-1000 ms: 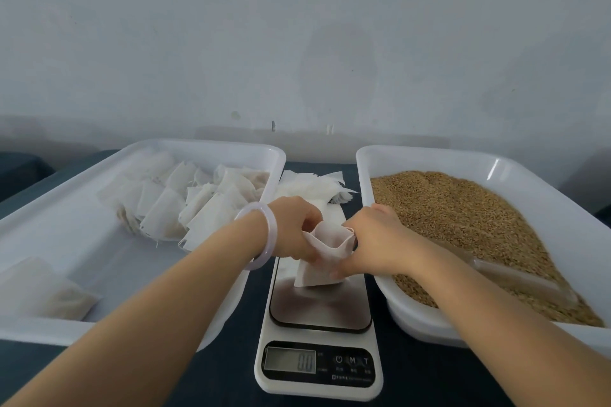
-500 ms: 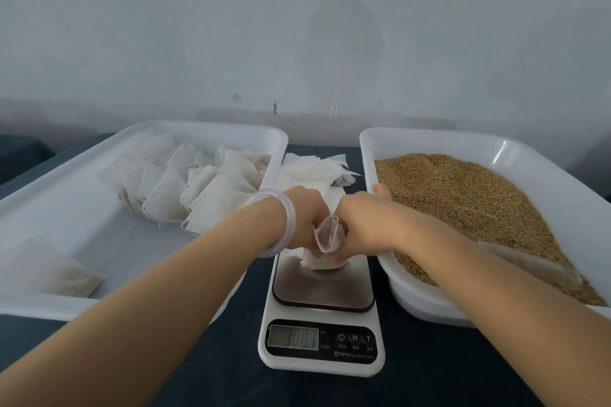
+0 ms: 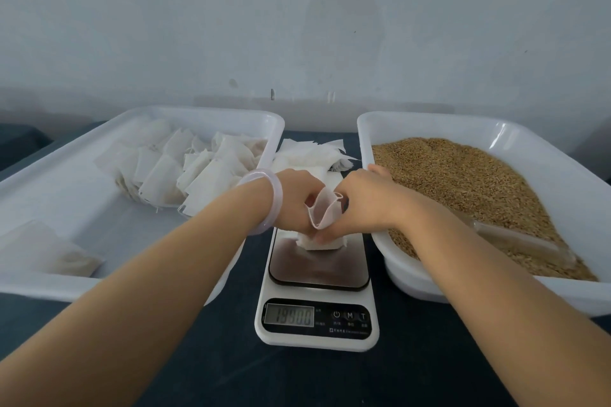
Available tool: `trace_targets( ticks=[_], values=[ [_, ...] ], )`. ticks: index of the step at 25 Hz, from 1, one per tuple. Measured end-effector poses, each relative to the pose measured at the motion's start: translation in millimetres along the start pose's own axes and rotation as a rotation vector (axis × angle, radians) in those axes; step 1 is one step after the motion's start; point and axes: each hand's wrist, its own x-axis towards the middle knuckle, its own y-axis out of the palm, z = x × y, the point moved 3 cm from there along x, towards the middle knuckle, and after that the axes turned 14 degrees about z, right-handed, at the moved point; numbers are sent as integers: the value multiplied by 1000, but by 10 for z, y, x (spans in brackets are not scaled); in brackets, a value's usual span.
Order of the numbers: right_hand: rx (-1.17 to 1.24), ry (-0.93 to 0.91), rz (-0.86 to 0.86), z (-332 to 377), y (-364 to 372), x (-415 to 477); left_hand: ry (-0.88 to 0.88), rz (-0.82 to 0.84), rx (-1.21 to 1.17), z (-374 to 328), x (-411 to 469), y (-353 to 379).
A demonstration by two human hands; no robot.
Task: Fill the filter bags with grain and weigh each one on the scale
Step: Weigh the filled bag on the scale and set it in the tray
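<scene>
A white filter bag [image 3: 322, 213] stands with its bottom on the dark plate of the white digital scale [image 3: 317, 277], its mouth held wide. My left hand [image 3: 297, 200] grips the bag's left edge and my right hand [image 3: 358, 205] pinches its right edge. The scale's display [image 3: 289, 315] shows blurred digits. Brown grain [image 3: 463, 188] fills the white tray [image 3: 429, 120] on the right, with a clear scoop [image 3: 515, 236] lying in it.
A white tray [image 3: 66, 155] on the left holds several filled filter bags [image 3: 185, 168] and one bag near its front corner [image 3: 49, 251]. A pile of empty bags [image 3: 310, 152] lies behind the scale. The dark tabletop [image 3: 297, 377] runs to a pale wall.
Both hands pressed the bag down onto the scale plate, and the display went from zero to a changing reading. The bag's mouth has been spread wider.
</scene>
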Motion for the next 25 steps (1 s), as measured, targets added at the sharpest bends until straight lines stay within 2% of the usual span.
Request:
trace_targets(
  ticks=[5,19,25],
  values=[
    [210,10,28,-72,-38,-90,37,-73,-83,37,-21,-28],
    [296,33,55,-97,4,-98,69,-90,-212,25,-75,-46],
    [303,38,68,-103,15,-86,67,-96,-198,31,-61,-45]
  ],
)
